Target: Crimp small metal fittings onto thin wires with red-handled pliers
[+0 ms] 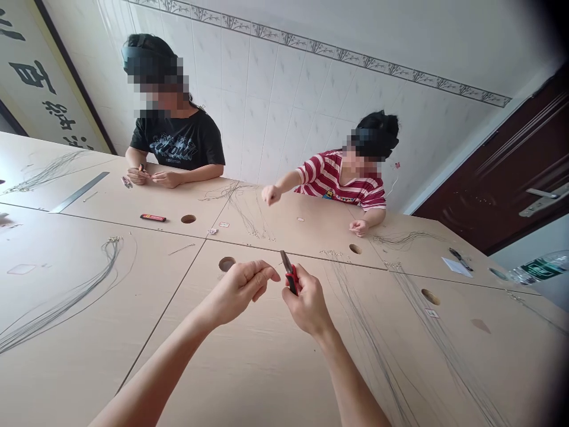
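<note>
Pliers (pixel 291 279) with red-and-black handles are gripped in my right hand (pixel 306 299), their dark jaws pointing up and away from me. Just left of them, my left hand (pixel 242 289) has its fingers curled and pressed together. Whatever those fingers hold, if anything, is too small to make out. Both hands are over the beige table (pixel 249 356), a short gap apart. To the right of my right hand lies a bundle of thin dark wires (pixel 358 314) with small gold-coloured ends.
Another wire bundle (pixel 95 284) lies left, and a third (pixel 418 308) right. Across the table sit a person in a black shirt (pixel 178 139) and a person in a striped shirt (pixel 331 175). A steel ruler (pixel 82 191), a red-and-black case (pixel 153 218) and a bottle (pixel 540 268) rest there.
</note>
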A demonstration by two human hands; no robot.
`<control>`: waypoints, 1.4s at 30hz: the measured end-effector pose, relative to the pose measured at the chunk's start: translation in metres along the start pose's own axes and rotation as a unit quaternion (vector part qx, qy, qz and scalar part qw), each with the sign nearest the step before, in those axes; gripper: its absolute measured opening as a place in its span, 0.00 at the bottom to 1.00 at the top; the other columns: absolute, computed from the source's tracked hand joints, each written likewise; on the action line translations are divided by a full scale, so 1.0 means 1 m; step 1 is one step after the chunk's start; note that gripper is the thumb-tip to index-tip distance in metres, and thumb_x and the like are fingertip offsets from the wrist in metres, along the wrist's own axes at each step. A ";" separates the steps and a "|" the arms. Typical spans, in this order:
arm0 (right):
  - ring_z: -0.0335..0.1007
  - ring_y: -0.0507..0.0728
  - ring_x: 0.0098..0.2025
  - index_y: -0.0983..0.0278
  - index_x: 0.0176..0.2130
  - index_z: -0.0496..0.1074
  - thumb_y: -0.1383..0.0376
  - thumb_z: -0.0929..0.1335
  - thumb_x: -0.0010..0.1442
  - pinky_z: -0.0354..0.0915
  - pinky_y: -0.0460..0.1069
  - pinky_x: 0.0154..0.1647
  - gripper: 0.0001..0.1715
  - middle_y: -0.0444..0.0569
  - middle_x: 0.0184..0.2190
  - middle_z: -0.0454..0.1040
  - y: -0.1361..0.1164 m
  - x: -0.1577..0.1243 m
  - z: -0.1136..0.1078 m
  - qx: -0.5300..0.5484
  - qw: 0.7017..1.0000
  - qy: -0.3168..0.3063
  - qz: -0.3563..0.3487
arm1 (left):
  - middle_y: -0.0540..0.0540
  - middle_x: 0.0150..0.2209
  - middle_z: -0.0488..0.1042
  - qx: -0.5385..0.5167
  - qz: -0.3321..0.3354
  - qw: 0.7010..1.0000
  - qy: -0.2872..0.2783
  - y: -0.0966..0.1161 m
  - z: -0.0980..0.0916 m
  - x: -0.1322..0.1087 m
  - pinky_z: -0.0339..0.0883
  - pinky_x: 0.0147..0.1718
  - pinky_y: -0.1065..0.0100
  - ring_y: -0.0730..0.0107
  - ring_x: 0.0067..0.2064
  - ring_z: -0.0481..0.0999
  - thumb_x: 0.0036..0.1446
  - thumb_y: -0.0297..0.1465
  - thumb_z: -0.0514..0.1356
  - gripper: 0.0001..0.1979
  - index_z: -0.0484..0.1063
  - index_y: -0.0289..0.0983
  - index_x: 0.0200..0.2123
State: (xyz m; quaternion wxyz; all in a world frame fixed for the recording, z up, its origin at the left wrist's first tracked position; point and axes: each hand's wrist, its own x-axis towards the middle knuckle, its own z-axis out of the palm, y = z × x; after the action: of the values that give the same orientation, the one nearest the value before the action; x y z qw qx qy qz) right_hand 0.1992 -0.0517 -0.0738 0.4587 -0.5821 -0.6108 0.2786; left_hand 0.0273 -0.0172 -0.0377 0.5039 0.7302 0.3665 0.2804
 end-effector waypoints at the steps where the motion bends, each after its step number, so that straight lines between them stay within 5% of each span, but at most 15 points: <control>1: 0.50 0.50 0.22 0.60 0.27 0.56 0.70 0.62 0.48 0.52 0.46 0.24 0.07 0.37 0.21 0.57 -0.001 0.000 0.000 -0.004 1.000 0.001 -0.002 | 0.56 0.20 0.58 -0.009 -0.004 1.000 0.015 0.000 0.000 0.001 0.50 0.21 0.72 0.76 0.22 0.52 0.66 0.44 0.50 0.19 0.72 0.35 0.38; 6: 0.50 0.50 0.23 0.59 0.27 0.55 0.70 0.62 0.49 0.52 0.46 0.24 0.08 0.37 0.21 0.58 -0.005 -0.001 0.000 -0.014 1.000 0.003 -0.008 | 0.59 0.17 0.58 -0.053 0.005 0.995 0.081 0.000 0.003 0.004 0.48 0.19 0.74 0.78 0.20 0.53 0.60 0.42 0.59 0.16 0.71 0.36 0.44; 16: 0.51 0.50 0.24 0.61 0.34 0.63 0.64 0.66 0.55 0.54 0.47 0.26 0.06 0.38 0.23 0.56 -0.019 -0.004 -0.003 0.025 1.000 0.000 -0.018 | 0.57 0.17 0.58 -0.063 0.022 0.991 0.116 0.003 0.001 0.004 0.48 0.20 0.74 0.79 0.21 0.52 0.60 0.42 0.60 0.14 0.72 0.37 0.31; 20: 0.53 0.50 0.25 0.61 0.43 0.67 0.59 0.66 0.61 0.57 0.47 0.29 0.11 0.38 0.24 0.54 -0.022 -0.001 -0.015 0.052 0.997 0.019 -0.049 | 0.58 0.17 0.58 -0.079 -0.008 0.994 0.081 0.006 -0.006 0.000 0.45 0.18 0.75 0.80 0.20 0.51 0.60 0.42 0.60 0.14 0.71 0.37 0.31; 25: 0.61 0.51 0.29 0.61 0.35 0.67 0.63 0.65 0.62 0.61 0.49 0.35 0.04 0.42 0.27 0.64 -0.024 0.001 -0.019 0.003 0.991 0.020 -0.134 | 0.58 0.17 0.57 -0.070 -0.031 0.997 0.005 0.008 -0.012 -0.006 0.44 0.18 0.75 0.80 0.20 0.50 0.62 0.41 0.58 0.14 0.70 0.37 0.31; 42: 0.61 0.52 0.30 0.61 0.32 0.64 0.63 0.65 0.62 0.61 0.48 0.34 0.07 0.43 0.28 0.65 -0.024 -0.003 -0.017 -0.036 0.992 -0.031 -0.121 | 0.58 0.18 0.57 -0.079 -0.035 0.996 -0.037 0.009 -0.013 -0.007 0.44 0.18 0.75 0.80 0.20 0.50 0.63 0.39 0.58 0.12 0.69 0.36 0.32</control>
State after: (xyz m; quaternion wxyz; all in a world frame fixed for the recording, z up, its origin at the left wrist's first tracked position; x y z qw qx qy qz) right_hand 0.2030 -0.0619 -0.0461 0.4486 -0.5109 -0.7004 0.2170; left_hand 0.0152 -0.0179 -0.0255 0.5825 0.6848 0.3498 0.2634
